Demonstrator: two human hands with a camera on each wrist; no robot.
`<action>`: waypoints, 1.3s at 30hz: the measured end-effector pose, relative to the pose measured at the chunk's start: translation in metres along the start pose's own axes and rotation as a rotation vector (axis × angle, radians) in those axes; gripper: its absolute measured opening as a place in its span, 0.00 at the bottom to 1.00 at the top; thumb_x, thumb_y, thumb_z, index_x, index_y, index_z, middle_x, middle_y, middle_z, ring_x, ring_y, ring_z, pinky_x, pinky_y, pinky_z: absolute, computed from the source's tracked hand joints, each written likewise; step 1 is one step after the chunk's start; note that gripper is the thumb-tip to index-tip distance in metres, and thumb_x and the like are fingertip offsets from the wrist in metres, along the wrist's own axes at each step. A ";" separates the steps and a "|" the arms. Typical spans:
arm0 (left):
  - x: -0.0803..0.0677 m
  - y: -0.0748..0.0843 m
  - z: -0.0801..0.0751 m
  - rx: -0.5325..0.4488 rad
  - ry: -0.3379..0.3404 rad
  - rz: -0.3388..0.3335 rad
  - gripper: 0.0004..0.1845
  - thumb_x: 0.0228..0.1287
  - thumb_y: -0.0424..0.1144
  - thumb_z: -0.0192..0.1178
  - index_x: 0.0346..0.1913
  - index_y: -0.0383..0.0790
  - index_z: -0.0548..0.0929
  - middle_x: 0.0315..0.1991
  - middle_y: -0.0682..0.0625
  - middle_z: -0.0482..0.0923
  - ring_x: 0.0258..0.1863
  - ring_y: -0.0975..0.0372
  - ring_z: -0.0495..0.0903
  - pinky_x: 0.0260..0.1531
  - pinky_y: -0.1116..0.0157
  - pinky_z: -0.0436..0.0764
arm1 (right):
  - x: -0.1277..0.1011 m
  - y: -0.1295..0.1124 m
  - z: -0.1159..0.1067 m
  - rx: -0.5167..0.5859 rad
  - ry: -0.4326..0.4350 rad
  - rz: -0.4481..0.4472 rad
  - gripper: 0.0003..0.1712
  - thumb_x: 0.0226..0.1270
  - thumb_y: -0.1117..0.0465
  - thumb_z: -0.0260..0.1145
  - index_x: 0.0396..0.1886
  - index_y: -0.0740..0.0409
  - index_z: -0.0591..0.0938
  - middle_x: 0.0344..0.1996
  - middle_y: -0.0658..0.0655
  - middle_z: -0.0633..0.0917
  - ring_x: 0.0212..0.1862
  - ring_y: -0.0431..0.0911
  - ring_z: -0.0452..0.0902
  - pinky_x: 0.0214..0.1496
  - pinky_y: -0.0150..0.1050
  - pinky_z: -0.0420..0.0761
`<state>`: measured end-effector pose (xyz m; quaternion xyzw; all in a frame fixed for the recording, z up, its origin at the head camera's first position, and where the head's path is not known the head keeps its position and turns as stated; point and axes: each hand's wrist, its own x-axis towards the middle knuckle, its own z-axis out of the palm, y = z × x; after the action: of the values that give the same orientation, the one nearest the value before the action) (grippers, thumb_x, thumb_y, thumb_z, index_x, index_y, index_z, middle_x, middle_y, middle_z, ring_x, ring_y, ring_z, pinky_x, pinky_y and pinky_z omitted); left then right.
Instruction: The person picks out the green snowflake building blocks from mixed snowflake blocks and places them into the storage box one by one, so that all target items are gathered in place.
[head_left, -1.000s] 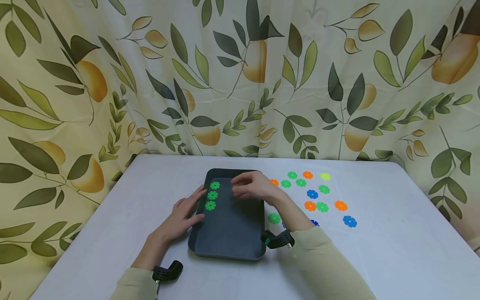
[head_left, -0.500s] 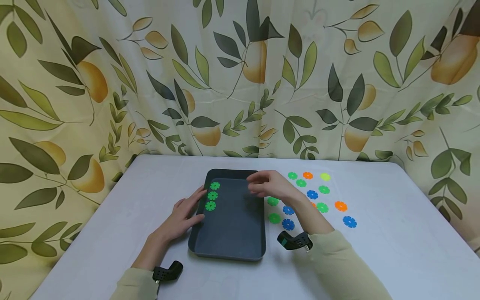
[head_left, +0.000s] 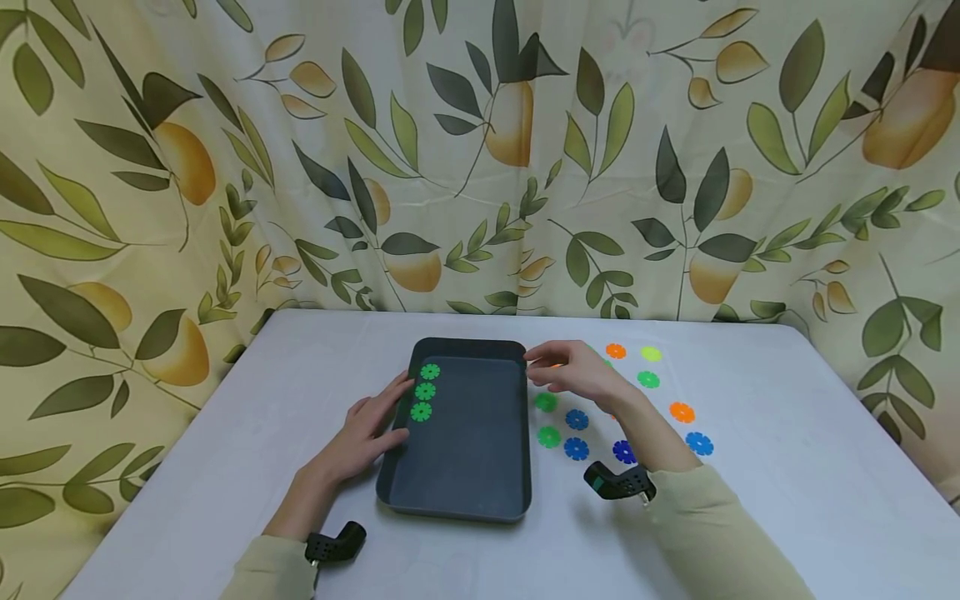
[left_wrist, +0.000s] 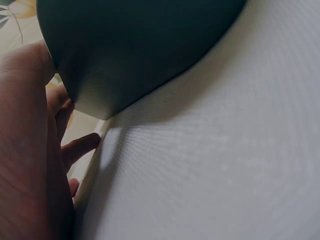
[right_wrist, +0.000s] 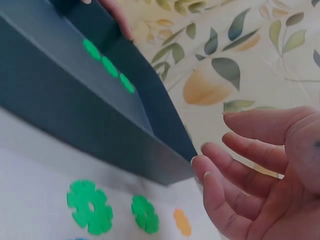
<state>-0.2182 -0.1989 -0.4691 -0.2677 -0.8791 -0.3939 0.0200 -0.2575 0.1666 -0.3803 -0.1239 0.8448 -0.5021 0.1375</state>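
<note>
Green notched discs [head_left: 425, 391], three of them, lie flat and close together inside the dark tray [head_left: 468, 467], in a row along its left wall toward the far end. They look like thin plastic, so each should weigh next to nothing, keep its shape in a pinch and resist breaking; lying so flat, they may be awkward to get a nail under. Thumb and forefinger on opposite edges, using the notches, is probably the surest hold. The tray itself seems stiff and smooth, likely light enough to slide if nudged, and best steadied by a side wall. On its left side rests the left hand [head_left: 365, 433], fingers extended, thumb spread away. At the tray's far right corner hangs the right hand [head_left: 572, 368], fingers loosely bent, thumb apart and nothing held; whether a fingertip touches the rim I cannot tell. To the tray's right, loose discs [head_left: 682, 412] of the same shape, green, blue, orange and one yellow, lie scattered on the white table [head_left: 450, 562]; behind the tray hangs a leaf-and-fruit curtain [head_left: 465, 208].
</note>
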 end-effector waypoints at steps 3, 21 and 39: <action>0.000 0.000 0.000 -0.002 0.000 0.004 0.37 0.70 0.43 0.58 0.79 0.44 0.59 0.81 0.47 0.48 0.78 0.50 0.51 0.67 0.38 0.45 | -0.001 0.004 -0.003 -0.007 0.005 0.017 0.26 0.71 0.58 0.66 0.63 0.67 0.78 0.49 0.61 0.84 0.49 0.53 0.79 0.53 0.48 0.81; 0.000 -0.001 -0.001 0.001 -0.007 -0.003 0.37 0.70 0.44 0.58 0.79 0.45 0.59 0.81 0.47 0.48 0.78 0.50 0.51 0.67 0.38 0.45 | 0.002 0.035 -0.008 -0.038 -0.019 0.016 0.25 0.69 0.61 0.68 0.62 0.68 0.78 0.49 0.61 0.85 0.46 0.50 0.79 0.50 0.44 0.81; -0.001 0.000 -0.001 -0.006 -0.008 -0.006 0.37 0.70 0.43 0.58 0.79 0.42 0.59 0.81 0.47 0.48 0.78 0.50 0.52 0.67 0.38 0.45 | 0.010 0.048 0.002 -0.142 -0.016 -0.026 0.23 0.64 0.69 0.70 0.59 0.68 0.80 0.46 0.60 0.85 0.46 0.52 0.78 0.52 0.44 0.79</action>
<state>-0.2180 -0.2001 -0.4684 -0.2669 -0.8787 -0.3956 0.0144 -0.2699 0.1842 -0.4246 -0.1482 0.8754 -0.4418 0.1286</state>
